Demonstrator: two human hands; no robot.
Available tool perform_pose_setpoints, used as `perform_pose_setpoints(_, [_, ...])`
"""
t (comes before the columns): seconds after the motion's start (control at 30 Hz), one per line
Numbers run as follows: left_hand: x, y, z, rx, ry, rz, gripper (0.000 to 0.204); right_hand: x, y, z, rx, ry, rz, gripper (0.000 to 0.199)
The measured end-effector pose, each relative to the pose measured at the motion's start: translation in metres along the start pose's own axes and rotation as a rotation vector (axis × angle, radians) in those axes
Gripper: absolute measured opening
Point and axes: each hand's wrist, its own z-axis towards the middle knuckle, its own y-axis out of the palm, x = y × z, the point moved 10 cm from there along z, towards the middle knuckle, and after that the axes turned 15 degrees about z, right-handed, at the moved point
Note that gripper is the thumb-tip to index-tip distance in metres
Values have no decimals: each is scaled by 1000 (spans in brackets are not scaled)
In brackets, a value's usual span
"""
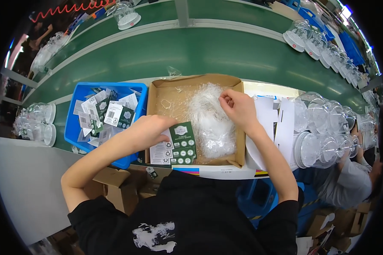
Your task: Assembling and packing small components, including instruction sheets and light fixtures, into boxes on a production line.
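Note:
A shallow cardboard box [168,83] sits in front of me, holding a heap of thin clear plastic strands [210,123] that look like tag loops. My right hand [238,108] is over the heap's upper right, thumb and fingers pinched together; anything between them is too fine to make out. At the box's left side, my left hand [157,126] closes on the upper end of green and white printed cards [183,142], which hang fanned over the box's near left part. A single loose loop [166,103] lies on the box bottom.
Left of the box stands a blue bin [83,87] full of similar cards. White paper sheets [266,117] and clear domed containers [319,146] stand on the right. Beyond runs a green conveyor belt [225,51] with more domes [298,36]. Another person's sleeve [349,180] shows at the far right.

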Motion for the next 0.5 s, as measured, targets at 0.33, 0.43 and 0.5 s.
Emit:
perform_pose_setpoints(0.33, [-10, -26, 14, -60, 4, -259, 23, 1, 5, 3, -46, 20, -4, 18])
perform_pose_setpoints(0.43, [3, -14, 17, -118, 125, -225, 27, 2, -3, -4, -7, -35, -48, 15])
perform_pose_setpoints(0.5, [0, 0, 18, -53, 151, -182, 27, 13, 1, -7, 24, -78, -12, 17])
